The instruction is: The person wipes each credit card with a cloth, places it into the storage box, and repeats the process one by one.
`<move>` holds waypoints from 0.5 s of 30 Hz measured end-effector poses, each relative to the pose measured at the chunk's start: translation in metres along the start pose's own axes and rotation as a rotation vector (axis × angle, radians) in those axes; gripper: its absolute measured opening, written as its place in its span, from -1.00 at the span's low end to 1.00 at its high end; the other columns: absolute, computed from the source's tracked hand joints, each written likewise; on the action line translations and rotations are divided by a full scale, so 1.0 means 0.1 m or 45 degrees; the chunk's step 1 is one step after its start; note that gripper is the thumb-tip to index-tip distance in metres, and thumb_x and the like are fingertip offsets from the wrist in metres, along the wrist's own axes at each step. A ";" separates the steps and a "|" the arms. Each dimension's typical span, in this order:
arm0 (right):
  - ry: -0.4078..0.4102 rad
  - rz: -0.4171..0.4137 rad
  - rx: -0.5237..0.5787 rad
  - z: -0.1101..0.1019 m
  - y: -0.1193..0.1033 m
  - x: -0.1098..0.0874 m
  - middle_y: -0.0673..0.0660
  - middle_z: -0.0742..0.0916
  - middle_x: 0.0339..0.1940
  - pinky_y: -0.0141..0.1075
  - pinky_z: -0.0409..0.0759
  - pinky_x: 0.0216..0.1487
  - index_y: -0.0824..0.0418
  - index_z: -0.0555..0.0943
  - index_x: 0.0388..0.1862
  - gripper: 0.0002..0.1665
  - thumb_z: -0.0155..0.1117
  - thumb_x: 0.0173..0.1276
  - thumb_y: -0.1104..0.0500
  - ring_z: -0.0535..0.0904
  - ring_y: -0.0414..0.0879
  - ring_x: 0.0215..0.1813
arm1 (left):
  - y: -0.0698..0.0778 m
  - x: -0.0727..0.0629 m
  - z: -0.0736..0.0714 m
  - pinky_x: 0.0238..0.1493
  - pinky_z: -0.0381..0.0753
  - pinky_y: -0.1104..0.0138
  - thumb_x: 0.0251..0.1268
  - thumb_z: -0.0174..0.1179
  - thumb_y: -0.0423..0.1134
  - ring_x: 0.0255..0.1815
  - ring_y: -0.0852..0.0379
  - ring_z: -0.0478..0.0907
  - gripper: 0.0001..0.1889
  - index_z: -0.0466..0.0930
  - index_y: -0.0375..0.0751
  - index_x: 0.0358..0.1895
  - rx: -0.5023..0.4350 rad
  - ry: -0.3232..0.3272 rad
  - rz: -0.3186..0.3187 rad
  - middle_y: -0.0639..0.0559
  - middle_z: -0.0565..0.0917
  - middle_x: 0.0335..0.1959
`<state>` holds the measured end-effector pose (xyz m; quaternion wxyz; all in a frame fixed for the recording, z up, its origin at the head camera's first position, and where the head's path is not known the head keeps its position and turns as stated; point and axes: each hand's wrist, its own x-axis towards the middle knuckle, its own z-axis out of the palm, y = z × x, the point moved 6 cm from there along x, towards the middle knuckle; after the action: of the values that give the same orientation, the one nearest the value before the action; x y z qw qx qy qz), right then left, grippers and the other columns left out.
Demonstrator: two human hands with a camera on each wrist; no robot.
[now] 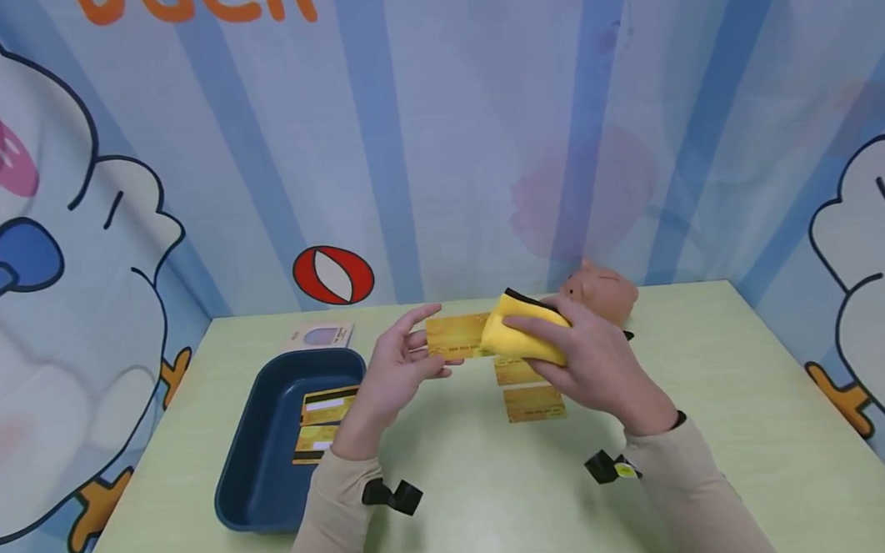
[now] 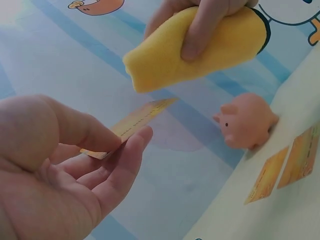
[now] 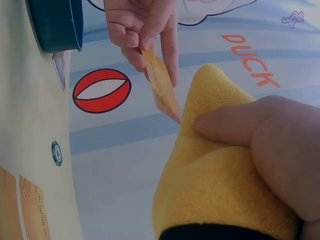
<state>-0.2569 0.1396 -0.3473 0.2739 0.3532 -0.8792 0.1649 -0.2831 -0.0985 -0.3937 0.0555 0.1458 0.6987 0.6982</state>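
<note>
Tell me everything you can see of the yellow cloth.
The yellow cloth looks soft and fuzzy, with a dark strip along one edge. It is bunched or folded into a thick wad. The right hand grips it above the table. Its end opposite the dark strip is close to the gold card in the left hand; whether they touch is unclear.

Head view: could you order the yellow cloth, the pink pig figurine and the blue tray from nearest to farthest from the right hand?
1. Yellow cloth: gripped in the right hand itself.
2. Pink pig figurine: just beyond the hand, toward the back.
3. Blue tray: over on the left side.
</note>
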 end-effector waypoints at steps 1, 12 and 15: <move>0.004 0.002 0.007 -0.01 0.00 0.00 0.25 0.65 0.07 -0.16 0.58 -0.44 -0.12 0.67 0.32 -0.37 0.57 0.25 0.15 0.56 0.04 -0.18 | -0.01 0.00 0.00 0.00 0.79 0.25 0.46 0.09 -0.61 0.00 -0.14 0.79 -0.27 0.26 -0.04 0.62 -0.002 0.003 -0.003 -0.30 0.65 0.29; 0.045 0.013 0.066 -0.08 0.03 -0.02 0.25 0.65 0.08 -0.13 0.63 -0.36 -0.11 0.65 0.35 -0.37 0.54 0.29 0.12 0.59 0.06 -0.11 | -0.09 0.02 0.02 -0.02 0.80 0.20 0.56 0.10 -0.47 0.06 -0.11 0.78 -0.55 0.52 -0.17 0.43 0.097 0.099 -0.028 -0.16 0.70 0.28; 0.065 -0.001 0.072 -0.10 0.03 -0.01 0.26 0.65 0.09 -0.11 0.65 -0.34 -0.10 0.64 0.35 -0.36 0.55 0.28 0.13 0.60 0.07 -0.07 | -0.10 0.03 0.04 -0.02 0.80 0.21 0.59 0.09 -0.46 0.07 -0.12 0.76 -0.64 0.60 -0.21 0.33 0.115 0.123 -0.011 -0.17 0.72 0.24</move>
<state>-0.2549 0.1465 -0.3404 0.2863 0.3566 -0.8669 0.1984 -0.2860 -0.0939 -0.4036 0.0182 0.1114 0.7321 0.6718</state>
